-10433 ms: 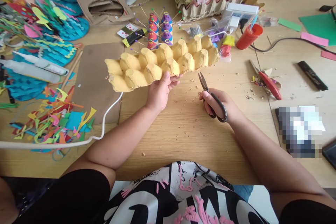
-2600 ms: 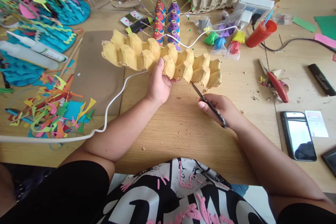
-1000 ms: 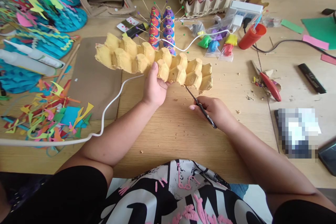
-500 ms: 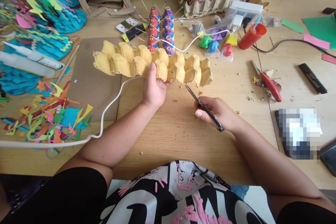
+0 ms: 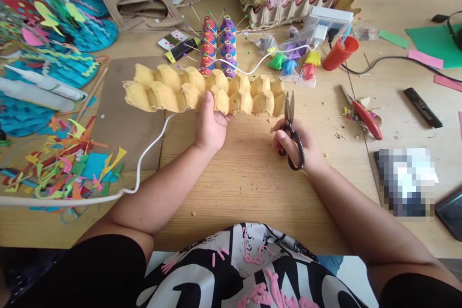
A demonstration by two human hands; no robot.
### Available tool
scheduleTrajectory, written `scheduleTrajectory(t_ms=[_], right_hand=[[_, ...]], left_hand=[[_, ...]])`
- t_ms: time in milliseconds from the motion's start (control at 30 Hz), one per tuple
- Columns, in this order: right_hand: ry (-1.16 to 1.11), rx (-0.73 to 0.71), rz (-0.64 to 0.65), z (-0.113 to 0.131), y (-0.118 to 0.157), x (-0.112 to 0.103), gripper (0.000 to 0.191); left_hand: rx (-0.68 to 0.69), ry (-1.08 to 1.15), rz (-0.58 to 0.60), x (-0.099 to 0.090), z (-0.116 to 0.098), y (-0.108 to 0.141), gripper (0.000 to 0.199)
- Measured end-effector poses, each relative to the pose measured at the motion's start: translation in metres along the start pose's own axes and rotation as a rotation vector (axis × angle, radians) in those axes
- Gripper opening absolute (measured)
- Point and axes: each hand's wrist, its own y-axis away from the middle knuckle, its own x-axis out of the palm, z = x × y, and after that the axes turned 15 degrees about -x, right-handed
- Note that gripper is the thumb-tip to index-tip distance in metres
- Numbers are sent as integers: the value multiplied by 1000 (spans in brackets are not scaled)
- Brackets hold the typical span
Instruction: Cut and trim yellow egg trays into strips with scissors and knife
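Note:
A yellow egg carton strip [image 5: 190, 93], two rows of cups with their bumps facing up, is held above the table by my left hand [image 5: 212, 124]. The thumb lies over its near side and the fingers are hidden underneath. My right hand [image 5: 301, 144] grips black-handled scissors [image 5: 289, 114], with thumb and fingers at the handle loops. The blades point away from me, slightly parted, close to the strip's right end; whether they touch it I cannot tell. Behind the strip stand red and purple painted egg-cup figures [image 5: 228, 44] with pins stuck in them.
Paper scraps [image 5: 72, 163] and a brown cardboard sheet [image 5: 121, 106] lie at left. A white cable [image 5: 139, 168] crosses my left forearm. Further right are a red cup [image 5: 340, 53], bagged coloured clay [image 5: 288, 65], a red-handled cutter [image 5: 366, 118] and a power strip [image 5: 330, 18]. Stacked egg trays [image 5: 288, 12] stand behind.
My right hand has turned the scissors from pointing up-left to pointing straight away, beside the strip's right end. The strip has shifted slightly left in the picture, still in my left hand.

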Motion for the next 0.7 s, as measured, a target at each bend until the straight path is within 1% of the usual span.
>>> scheduleTrajectory(t_ms=[100,200,300,400,567,700], right_hand=[[3,55,91,3,0,-1,39],[31,107,105,7,1,1,42],[70,156,126,12,1,2,46],[95,184,151,16,0,3,51],[32,243,121,14,-2,2,51],[10,230,105,10,-3,2,50]], left_hand=[[-11,20,9,-3,-2,-3,47],[1,-20,-23,-3,-2,-3,49],[59,-53,-68,-2,-3,-1,49],[127,-36,-85,0,-2,1,50],[162,-98,-125,4,0,5,64],[154,-99,-136,6,3,9,71]])
